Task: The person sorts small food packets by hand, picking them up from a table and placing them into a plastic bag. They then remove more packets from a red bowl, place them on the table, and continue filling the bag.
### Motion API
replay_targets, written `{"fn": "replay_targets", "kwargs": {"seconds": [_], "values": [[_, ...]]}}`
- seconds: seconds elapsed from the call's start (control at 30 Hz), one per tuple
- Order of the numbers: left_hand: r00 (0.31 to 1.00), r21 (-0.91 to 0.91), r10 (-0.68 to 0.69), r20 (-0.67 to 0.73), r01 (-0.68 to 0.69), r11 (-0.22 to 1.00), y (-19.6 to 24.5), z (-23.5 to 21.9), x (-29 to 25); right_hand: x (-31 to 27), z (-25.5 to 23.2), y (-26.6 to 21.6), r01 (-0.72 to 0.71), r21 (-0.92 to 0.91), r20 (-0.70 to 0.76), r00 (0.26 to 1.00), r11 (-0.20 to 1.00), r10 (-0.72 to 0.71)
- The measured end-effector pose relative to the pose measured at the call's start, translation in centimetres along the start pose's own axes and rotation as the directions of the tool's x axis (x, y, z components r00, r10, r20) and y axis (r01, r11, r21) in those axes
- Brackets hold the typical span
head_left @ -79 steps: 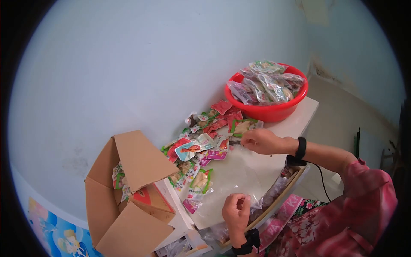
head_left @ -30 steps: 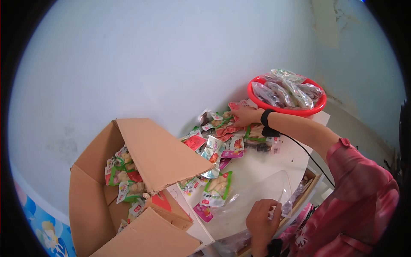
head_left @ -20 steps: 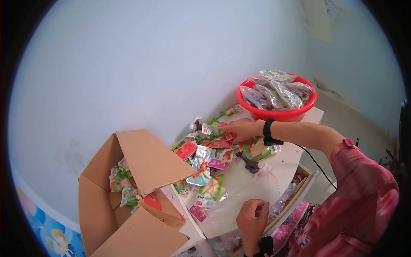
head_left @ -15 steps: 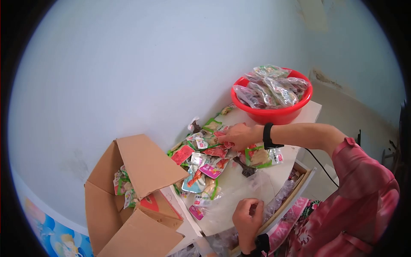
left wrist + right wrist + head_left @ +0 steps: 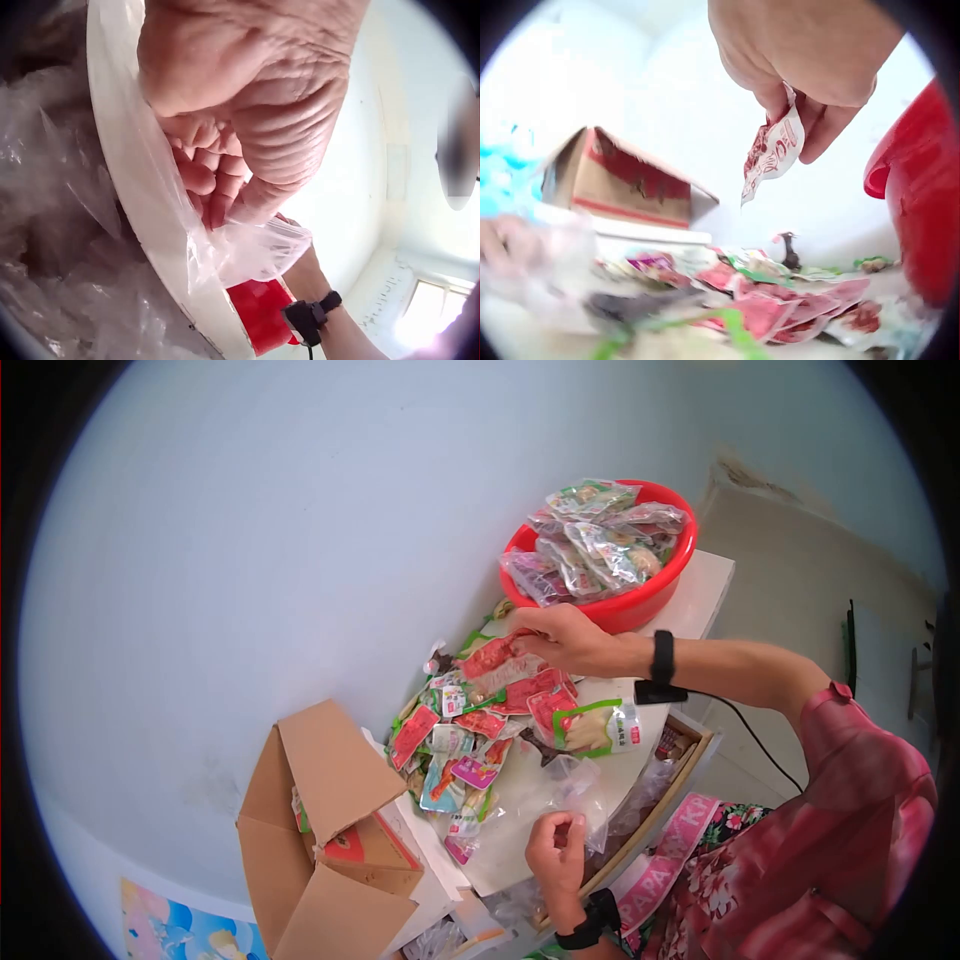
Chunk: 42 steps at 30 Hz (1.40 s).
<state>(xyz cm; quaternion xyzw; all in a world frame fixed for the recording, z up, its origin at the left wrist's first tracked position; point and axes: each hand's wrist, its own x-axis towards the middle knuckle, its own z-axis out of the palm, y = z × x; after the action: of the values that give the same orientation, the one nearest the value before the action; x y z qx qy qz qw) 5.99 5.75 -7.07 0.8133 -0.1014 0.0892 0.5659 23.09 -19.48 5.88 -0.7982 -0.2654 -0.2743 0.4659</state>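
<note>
My right hand pinches a small red packet above the heap on the table; in the right wrist view the packet hangs from the fingertips, its white printed side showing. Near the table's front edge, my left hand holds a clear plastic bag between thumb and fingers. The left wrist view shows that bag bunched at the fingertips. Below the right hand lie red packets, and a green-edged packet lies to their right. A dark packet is partly hidden between the hands.
A red basin with several filled clear bags stands at the back right. An open cardboard box is at the left, its flaps spread. An open drawer of clear bags lies along the front edge, and a black cable hangs from the right wrist.
My right hand has lifted from the heap with a red packet and moved slightly back. The left hand still holds the clear bag. The head view has shifted, showing the basin further left.
</note>
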Motion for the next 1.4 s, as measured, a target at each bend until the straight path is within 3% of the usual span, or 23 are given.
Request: {"fn": "replay_targets", "kwargs": {"seconds": [0.07,0.13,0.27,0.37,0.47,0.53,0.63,0.7,0.8,0.9,1.07,1.17,1.2,1.3,1.4], "values": [[0.999,-0.002,-0.032,-0.006,0.032,0.999,-0.2,0.4,0.5,-2.0,-0.6,-0.6,-0.132,0.254,-0.008,0.990,0.958,0.139],[0.998,0.018,-0.058,-0.006,0.058,0.998,0.1,0.8,1.4,-4.7,-0.6,-0.5,-0.246,0.562,0.060,0.964,0.790,0.258],[0.992,-0.109,-0.126,-0.030,0.122,0.987,1.3,2.5,3.0,-9.5,-1.2,-2.9,-0.288,0.737,0.075,0.934,0.612,0.349],[0.981,-0.111,-0.110,-0.160,0.092,0.990,1.0,3.3,1.9,-12.8,-1.8,-3.9,-0.370,0.766,0.096,0.874,0.525,0.476],[0.950,-0.104,-0.136,-0.280,0.111,0.988,2.3,3.6,0.4,-15.5,-2.5,-5.4,-0.406,0.783,0.126,0.846,0.472,0.519],[0.937,-0.011,-0.070,-0.343,0.070,0.997,3.7,3.6,-0.4,-17.2,-2.0,-5.6,-0.406,0.800,0.136,0.841,0.443,0.524],[0.900,0.018,-0.022,-0.435,0.033,0.999,4.2,4.0,-1.2,-19.3,-2.6,-5.8,-0.519,0.651,0.142,0.800,0.554,0.582],[0.875,0.062,0.030,-0.483,0.000,0.998,4.7,4.5,-1.5,-19.9,-2.6,-5.1,-0.505,0.598,0.134,0.829,0.623,0.544],[0.880,0.175,0.097,-0.465,-0.016,0.984,5.2,5.3,-1.7,-19.8,-3.6,-5.6,-0.518,0.561,0.162,0.833,0.645,0.529],[0.888,0.386,0.267,-0.373,-0.113,0.915,6.5,6.0,-1.6,-18.4,-4.6,-6.5,-0.537,0.566,0.204,0.826,0.626,0.525],[0.900,0.390,0.349,-0.260,-0.233,0.891,8.6,8.1,-1.6,-17.5,-1.8,-5.9,-0.464,0.589,0.288,0.886,0.662,0.364],[0.904,0.363,0.373,-0.210,-0.282,0.888,8.4,8.1,-1.5,-17.8,1.2,-5.3,-0.474,0.516,0.341,0.878,0.713,0.336],[0.909,0.346,0.355,-0.220,-0.268,0.899,8.5,8.0,-1.5,-17.7,2.1,-5.4,-0.480,0.594,0.341,0.877,0.645,0.339],[0.897,0.350,0.373,-0.238,-0.278,0.894,8.3,7.3,-1.4,-17.0,2.7,-5.1,-0.625,0.500,0.570,0.759,0.600,0.316],[0.903,0.368,0.355,-0.242,-0.253,0.895,8.4,6.4,-1.6,-16.1,4.2,-5.1,-0.670,0.459,0.677,0.689,0.583,0.259]]}}
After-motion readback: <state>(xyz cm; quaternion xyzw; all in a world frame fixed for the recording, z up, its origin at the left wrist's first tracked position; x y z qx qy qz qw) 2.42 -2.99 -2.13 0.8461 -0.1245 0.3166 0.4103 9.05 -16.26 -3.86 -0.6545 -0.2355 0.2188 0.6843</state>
